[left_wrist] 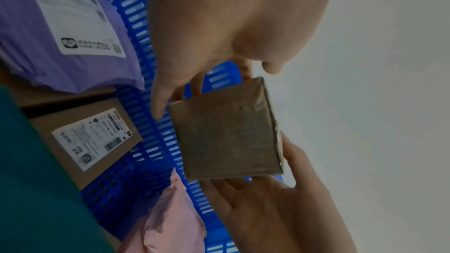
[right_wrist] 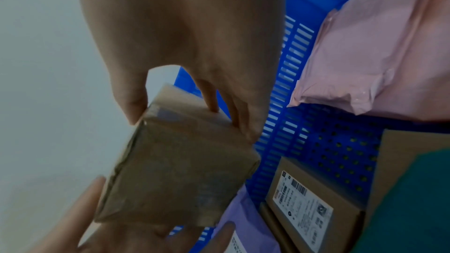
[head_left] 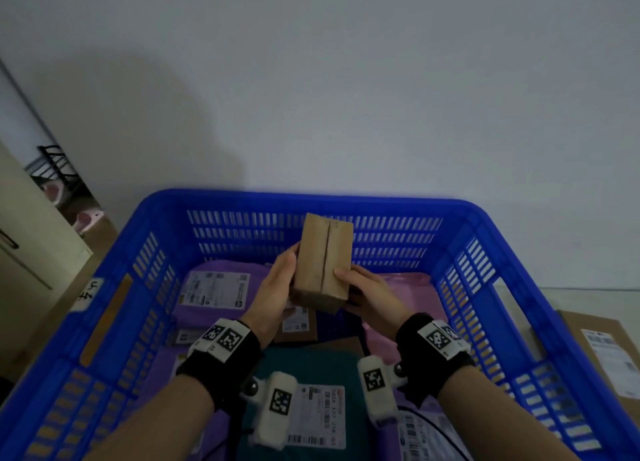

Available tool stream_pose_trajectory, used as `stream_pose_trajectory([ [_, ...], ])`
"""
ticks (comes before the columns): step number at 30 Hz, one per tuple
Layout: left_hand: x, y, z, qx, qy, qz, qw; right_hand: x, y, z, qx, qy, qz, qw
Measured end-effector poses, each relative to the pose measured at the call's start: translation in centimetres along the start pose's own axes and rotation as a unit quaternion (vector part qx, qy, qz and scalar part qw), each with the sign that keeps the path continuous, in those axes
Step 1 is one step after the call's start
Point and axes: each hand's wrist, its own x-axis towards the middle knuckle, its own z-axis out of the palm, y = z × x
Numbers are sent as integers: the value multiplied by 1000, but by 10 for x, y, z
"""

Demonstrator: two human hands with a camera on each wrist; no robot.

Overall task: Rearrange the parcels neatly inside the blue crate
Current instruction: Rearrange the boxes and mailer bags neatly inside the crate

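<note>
One cardboard box [head_left: 323, 261] lifted above blue crate [head_left: 107, 280] | inside: two purple mailers, one pink, one teal | left hand [head_left: 273, 294], right hand [head_left: 372, 296] grip its sides, fingers curled.

A small brown cardboard box [head_left: 322, 261], taped along its middle seam, is held upright above the blue crate [head_left: 114, 322], toward 12 o'clock. On the crate floor a purple bag [head_left: 214, 287] with a white label is seen at 10 o'clock, a pink bag [head_left: 408, 287] at 2 o'clock, a teal parcel [head_left: 304, 367] at 6 o'clock, and a flat labelled carton [left_wrist: 90, 138] near the centre.
</note>
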Motion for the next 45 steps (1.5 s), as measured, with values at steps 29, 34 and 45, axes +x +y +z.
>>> stream_pose_trajectory([
  [29, 52, -41, 12, 108, -45, -156, 981, 33, 22, -45, -67, 148, 57, 985],
  [34, 59, -58, 7, 105, -30, -187, 976, 47, 36, -44, -84, 166, 79, 979],
  [45, 66, -76, -5, 150, -25, -235, 960, 67, 54, -41, -240, 111, 105, 959],
])
